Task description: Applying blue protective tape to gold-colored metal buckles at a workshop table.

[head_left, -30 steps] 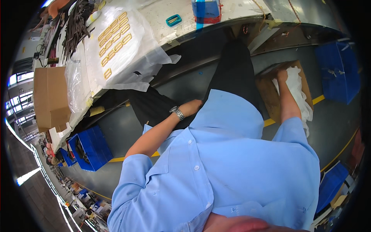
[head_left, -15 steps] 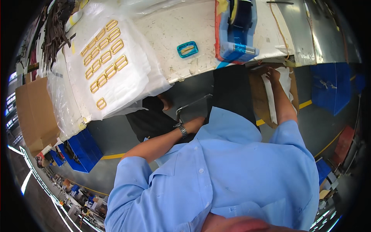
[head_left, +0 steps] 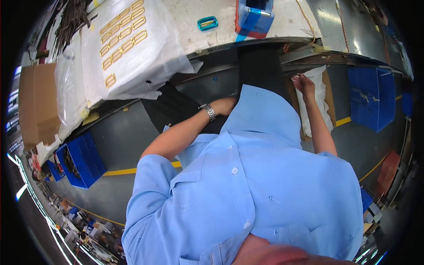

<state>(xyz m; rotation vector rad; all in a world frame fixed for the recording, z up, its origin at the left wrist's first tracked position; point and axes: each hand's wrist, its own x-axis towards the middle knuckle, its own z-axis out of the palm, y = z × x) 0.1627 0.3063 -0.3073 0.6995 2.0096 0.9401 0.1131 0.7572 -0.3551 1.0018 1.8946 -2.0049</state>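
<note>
**Right hand reaching into a box of white material beside the workbench**

The person is bending forward below the front edge of the workbench (head_left: 194, 37). The right hand (head_left: 304, 84) is reaching down into a brown cardboard box (head_left: 329, 95) standing on the floor under the bench's right end, and the fingers are curling onto the top of the white folded material (head_left: 316, 110) inside it; the grip looks narrow, pinching the upper edge, though whether the material is truly caught cannot be told. The left hand (head_left: 224, 106), wearing a metal wristwatch (head_left: 209, 111), is resting against the dark trousers (head_left: 176, 110) near the shirt hem; its fingers are hidden, so its grip cannot be told.

On the bench top, gold rectangular buckles (head_left: 121, 37) are lying in rows on a clear plastic sheet (head_left: 145, 66) toward the left edge, a turquoise buckle (head_left: 207, 23) is sitting alone near the middle, and a blue tape dispenser (head_left: 254, 17) is standing at the rear.

Judging by this, the white material is only being picked up; nothing of it is lying on the bench yet.
</note>
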